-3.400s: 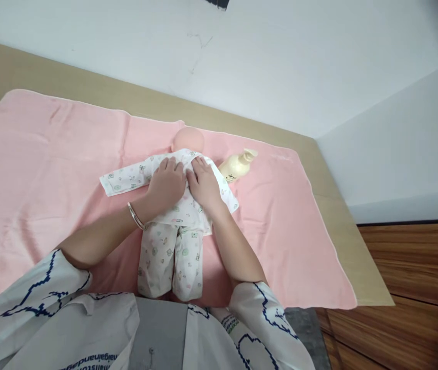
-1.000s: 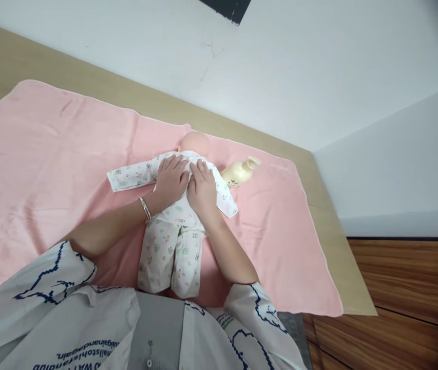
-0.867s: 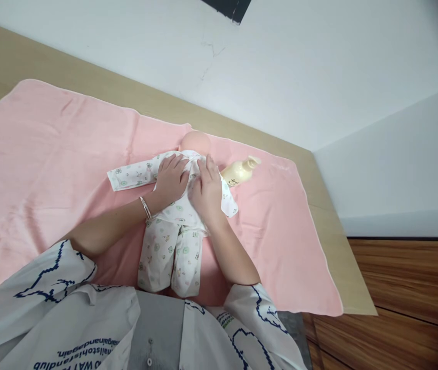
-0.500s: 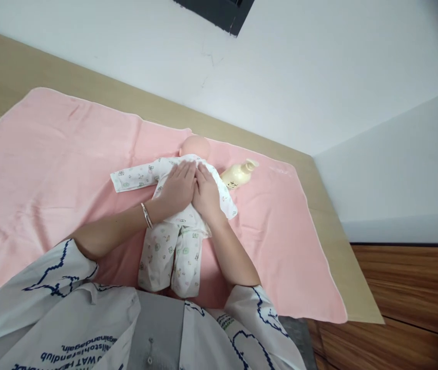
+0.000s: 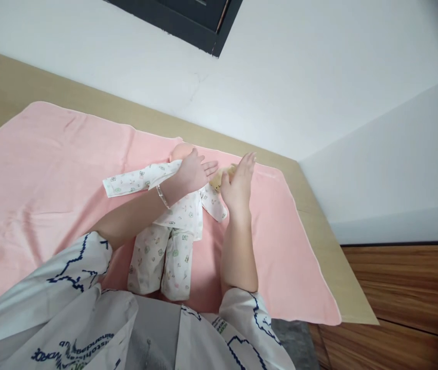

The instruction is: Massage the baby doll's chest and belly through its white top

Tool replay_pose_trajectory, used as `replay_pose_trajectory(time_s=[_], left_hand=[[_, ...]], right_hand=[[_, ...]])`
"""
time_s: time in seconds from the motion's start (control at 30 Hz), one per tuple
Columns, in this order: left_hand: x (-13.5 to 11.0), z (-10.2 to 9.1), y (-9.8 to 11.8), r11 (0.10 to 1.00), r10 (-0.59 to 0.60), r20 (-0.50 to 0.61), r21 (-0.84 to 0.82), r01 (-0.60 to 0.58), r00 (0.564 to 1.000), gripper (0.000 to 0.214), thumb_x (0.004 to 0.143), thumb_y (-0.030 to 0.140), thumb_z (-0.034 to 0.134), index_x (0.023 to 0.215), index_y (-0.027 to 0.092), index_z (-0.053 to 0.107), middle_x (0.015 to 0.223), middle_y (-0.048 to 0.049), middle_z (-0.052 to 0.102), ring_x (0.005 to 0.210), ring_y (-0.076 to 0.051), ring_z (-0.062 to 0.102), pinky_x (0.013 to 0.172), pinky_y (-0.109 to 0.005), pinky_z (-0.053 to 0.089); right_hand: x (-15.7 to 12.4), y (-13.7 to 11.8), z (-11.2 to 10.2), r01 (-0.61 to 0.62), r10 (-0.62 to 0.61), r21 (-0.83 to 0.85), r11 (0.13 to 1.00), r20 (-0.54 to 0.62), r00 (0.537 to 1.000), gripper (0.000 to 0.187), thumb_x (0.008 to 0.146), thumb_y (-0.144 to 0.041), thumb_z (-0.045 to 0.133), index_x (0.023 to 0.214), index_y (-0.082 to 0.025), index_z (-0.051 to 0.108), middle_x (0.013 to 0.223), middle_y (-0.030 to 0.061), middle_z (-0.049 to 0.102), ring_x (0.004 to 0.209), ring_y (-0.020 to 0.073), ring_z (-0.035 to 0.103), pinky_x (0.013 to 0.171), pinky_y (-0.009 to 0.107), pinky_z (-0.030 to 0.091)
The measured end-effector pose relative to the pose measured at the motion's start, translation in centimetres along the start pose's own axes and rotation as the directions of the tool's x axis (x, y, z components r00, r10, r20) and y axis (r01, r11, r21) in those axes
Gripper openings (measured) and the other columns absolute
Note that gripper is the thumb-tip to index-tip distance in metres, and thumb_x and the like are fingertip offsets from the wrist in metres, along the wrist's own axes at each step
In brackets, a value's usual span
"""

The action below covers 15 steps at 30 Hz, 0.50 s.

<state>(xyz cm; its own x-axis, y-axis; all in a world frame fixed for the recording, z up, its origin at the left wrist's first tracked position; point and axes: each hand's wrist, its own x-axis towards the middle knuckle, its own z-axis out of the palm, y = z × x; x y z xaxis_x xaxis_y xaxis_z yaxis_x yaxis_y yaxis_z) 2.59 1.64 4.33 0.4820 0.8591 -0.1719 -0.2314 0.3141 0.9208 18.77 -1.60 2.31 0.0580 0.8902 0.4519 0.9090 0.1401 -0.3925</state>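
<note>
The doll (image 5: 183, 215), long axis fore-and-aft, is laid head toward the wall (image 5: 280, 77). The left hand (image 5: 195, 171) and right hand (image 5: 239, 184) are held unclenched.

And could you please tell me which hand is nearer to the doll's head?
Left: the left hand overlaps the doll's head in view; the right hand is farther right, by the bottle.

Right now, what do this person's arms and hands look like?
Both arms have loose white fabric sleeves with dark-blue zigzag line drawings, ending near the elbows. The left hand has a thin, shiny silver-coloured bangle at its wrist; the right hand has none. Neither wears a glove.
</note>
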Motion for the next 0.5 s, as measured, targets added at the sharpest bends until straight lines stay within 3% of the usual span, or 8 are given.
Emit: replay_pose_trajectory(time_s=[0.1, 0.2, 0.37, 0.5], left_hand=[[2.1, 1.8, 0.5, 0.977, 0.006, -0.028, -0.215, -0.012, 1.0, 0.088, 0.094, 0.06, -0.011, 0.162, 0.004, -0.004, 0.159, -0.0239, 0.043, 0.146, -0.02, 0.049, 0.115, -0.042, 0.049], [3.3, 2.9, 0.7, 0.926, -0.03, 0.017, -0.376, 0.034, 0.999, 0.086, 0.096, 0.061, -0.005, 0.162, 0.006, -0.006, 0.161, -0.0222, 0.04, 0.145, -0.02, 0.05, 0.117, -0.042, 0.046], [3.4, 3.5, 0.7, 0.918, -0.035, 0.078, -0.391, 0.063, 0.996, 0.082, 0.098, 0.061, 0.003, 0.163, 0.013, -0.005, 0.164, -0.0167, 0.037, 0.148, -0.02, 0.046, 0.12, -0.041, 0.043], [2.1, 3.3, 0.4, 0.899, -0.053, 0.114, -0.426, 0.097, 0.992, 0.082, 0.101, 0.061, 0.007, 0.163, 0.008, 0.008, 0.166, -0.0155, 0.034, 0.154, -0.018, 0.035, 0.126, -0.033, 0.031]], right_hand=[[0.3, 0.1, 1.0, -0.033, 0.034, -0.013, 0.999, 0.088, 0.996, 0.075, 0.089, -0.022, 0.037, 0.159, -0.001, 0.019, 0.169, 0.0268, 0.019, 0.161, 0.0336, 0.01, 0.125, 0.067, 0.021], [0.3, -0.5, 1.1, -0.033, 0.039, -0.073, 0.997, 0.089, 0.995, 0.067, 0.088, -0.018, 0.034, 0.153, 0.001, 0.036, 0.164, 0.0279, 0.033, 0.158, 0.0347, 0.022, 0.125, 0.068, 0.02], [0.3, -1.2, 0.2, -0.055, 0.065, -0.135, 0.989, 0.067, 0.996, 0.064, 0.085, -0.017, 0.038, 0.146, -0.003, 0.047, 0.158, 0.0251, 0.045, 0.153, 0.0334, 0.034, 0.125, 0.066, 0.02], [0.6, -2.2, -0.6, -0.129, 0.147, -0.192, 0.973, 0.082, 0.986, 0.057, 0.086, -0.018, 0.039, 0.14, -0.008, 0.054, 0.158, 0.0213, 0.046, 0.152, 0.0308, 0.037, 0.126, 0.064, 0.02]])
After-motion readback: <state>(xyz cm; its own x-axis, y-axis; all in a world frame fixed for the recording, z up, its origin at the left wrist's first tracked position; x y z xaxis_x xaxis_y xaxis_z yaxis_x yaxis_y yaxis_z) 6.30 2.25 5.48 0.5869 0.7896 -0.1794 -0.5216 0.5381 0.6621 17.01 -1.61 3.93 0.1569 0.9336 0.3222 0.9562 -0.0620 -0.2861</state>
